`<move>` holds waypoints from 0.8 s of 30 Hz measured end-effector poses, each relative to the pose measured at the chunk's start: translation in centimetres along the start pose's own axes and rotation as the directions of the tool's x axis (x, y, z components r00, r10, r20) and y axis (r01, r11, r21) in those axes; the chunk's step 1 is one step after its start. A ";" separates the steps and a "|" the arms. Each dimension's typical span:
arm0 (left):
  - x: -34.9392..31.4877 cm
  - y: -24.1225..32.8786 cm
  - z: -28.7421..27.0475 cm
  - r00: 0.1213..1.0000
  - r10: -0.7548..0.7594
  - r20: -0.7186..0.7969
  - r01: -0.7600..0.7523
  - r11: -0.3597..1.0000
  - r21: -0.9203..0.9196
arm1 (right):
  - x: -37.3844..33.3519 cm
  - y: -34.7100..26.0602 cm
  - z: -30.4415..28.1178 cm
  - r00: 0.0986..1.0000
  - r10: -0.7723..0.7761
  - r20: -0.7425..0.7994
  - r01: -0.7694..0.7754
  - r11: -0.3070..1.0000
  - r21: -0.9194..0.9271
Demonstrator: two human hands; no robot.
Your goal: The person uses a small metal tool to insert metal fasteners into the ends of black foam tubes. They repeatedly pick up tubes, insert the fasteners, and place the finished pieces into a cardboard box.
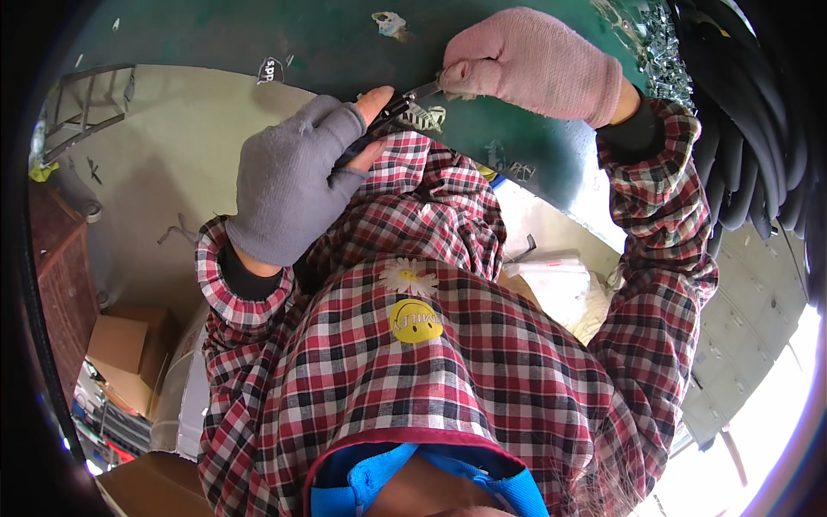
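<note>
My left hand (297,177), in a grey glove with bare fingertips, grips a slim black piece (392,110) between thumb and fingers. A short silvery metal part (425,90) runs from its far end toward my right hand (534,65). That hand wears a pink glove and is closed, thumb pressed against the bent fingers, pinching the metal part's end. Most of what lies inside each grip is hidden. Both hands are over the near edge of a green table (345,43). A crumpled printed scrap (424,118) lies just below the black piece.
Small shiny metal pieces (665,65) are heaped at the table's right. Beside them hang several thick black tubes (749,129). A torn scrap (390,24) lies farther back. Down left are a cardboard box (129,353) and a reddish-brown cabinet (62,284); a metal frame (86,112) stands at far left.
</note>
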State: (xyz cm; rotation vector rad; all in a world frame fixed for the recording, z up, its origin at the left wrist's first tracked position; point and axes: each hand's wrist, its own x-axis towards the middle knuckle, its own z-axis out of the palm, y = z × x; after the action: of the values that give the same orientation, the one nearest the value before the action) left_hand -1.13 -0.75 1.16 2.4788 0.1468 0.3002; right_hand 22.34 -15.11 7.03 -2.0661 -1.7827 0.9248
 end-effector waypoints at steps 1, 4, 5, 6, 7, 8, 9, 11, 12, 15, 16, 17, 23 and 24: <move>0.0 -0.1 0.1 1.000 0.008 -0.005 -0.008 1.000 0.005 | 0.1 -0.1 -0.2 1.000 0.004 0.014 -0.003 1.000 -0.022; 0.0 -0.2 0.2 1.000 0.017 -0.014 -0.017 1.000 0.016 | 0.4 -0.3 0.0 1.000 -0.013 0.003 0.014 0.996 -0.085; 0.0 -0.2 0.3 1.000 0.018 -0.016 -0.017 1.000 0.020 | 0.6 -0.3 0.1 1.000 -0.025 -0.010 0.023 0.994 -0.105; 0.1 -0.3 0.3 1.000 0.023 -0.019 -0.022 1.000 0.020 | 0.7 -0.5 0.3 1.000 -0.011 -0.014 0.010 0.997 -0.076; 0.1 -0.4 0.4 0.999 0.028 -0.021 -0.027 0.999 0.019 | 1.0 -0.9 0.6 1.000 0.002 -0.018 -0.003 0.999 -0.047; 0.1 -0.4 0.4 0.999 0.033 -0.024 -0.032 0.999 0.019 | 1.1 -1.0 0.8 1.000 0.015 -0.022 -0.016 1.000 -0.018; 0.2 -0.5 0.5 0.999 0.034 -0.020 -0.033 0.999 0.012 | 1.0 -1.0 0.8 0.999 0.001 -0.036 -0.002 0.999 -0.034; 0.2 -0.5 0.5 0.999 0.037 -0.012 -0.037 0.999 -0.003 | 0.9 -0.7 1.0 0.998 -0.028 -0.064 0.024 0.997 -0.067; 0.2 -0.5 0.5 0.999 0.031 -0.011 -0.031 0.999 -0.007 | 0.8 -0.7 1.0 0.997 -0.032 -0.065 0.028 0.998 -0.055; 0.2 -0.6 0.5 1.000 0.027 -0.014 -0.027 1.000 -0.010 | 0.9 -0.7 1.1 0.997 -0.037 -0.063 0.034 0.998 -0.043; 0.2 -0.7 0.6 0.999 0.033 -0.018 -0.033 0.999 -0.003 | 1.1 -0.8 1.0 0.998 -0.035 -0.058 0.032 0.998 -0.055; 0.2 -0.8 0.7 0.999 0.038 -0.023 -0.038 0.999 0.003 | 1.1 -0.9 1.0 0.998 -0.033 -0.053 0.029 0.997 -0.068; 0.6 -1.1 0.6 0.999 0.038 0.014 -0.038 0.998 0.047 | 1.9 0.6 1.6 0.988 -0.142 -0.059 0.143 0.990 0.015; 0.6 -1.2 0.7 0.999 0.038 0.004 -0.038 0.998 0.040 | 2.0 0.5 1.6 0.989 -0.141 -0.055 0.142 0.990 0.008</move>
State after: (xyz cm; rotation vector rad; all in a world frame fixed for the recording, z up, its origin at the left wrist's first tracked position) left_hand -0.44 -0.07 0.01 2.5239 0.1050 0.3121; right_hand 21.89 -13.65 4.95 -1.9104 -1.8632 0.8299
